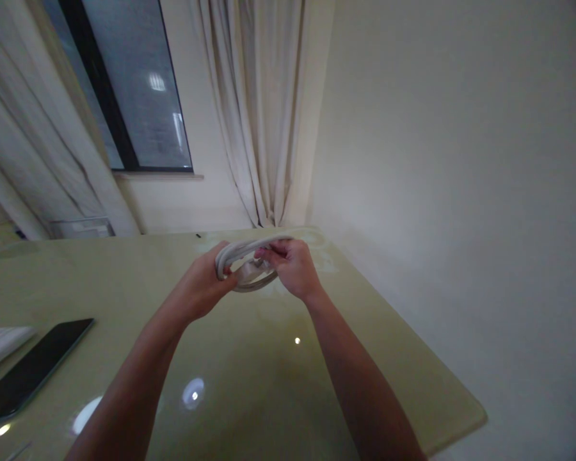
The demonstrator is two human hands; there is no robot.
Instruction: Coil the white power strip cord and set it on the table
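Currently, a plain pale wall (461, 160) is seen at R, w/ a glossy yellow-green tabletop (384, 339) set alongside; lamp reflections are shown on its surface. Off-white curtains (264, 96) are hung at both sides of a dark-framed window (139, 83). At L of tabletop, a black flat-screen device (38, 365) is laid next to a white obj. (2, 342), both partly cut off. A coiled white cable (244, 248) is held over the tabletop, nr far edge, btwn both hands. L hand (206, 282) is closed round the coil's L side; R hand (297, 266), apart from it, is clamped on the R side. Inside the loop, a pale end pc. (247, 272) is located by R fingertips; exact type can't be told. Nr far edge, a tiny dark item (198, 235) is placed.
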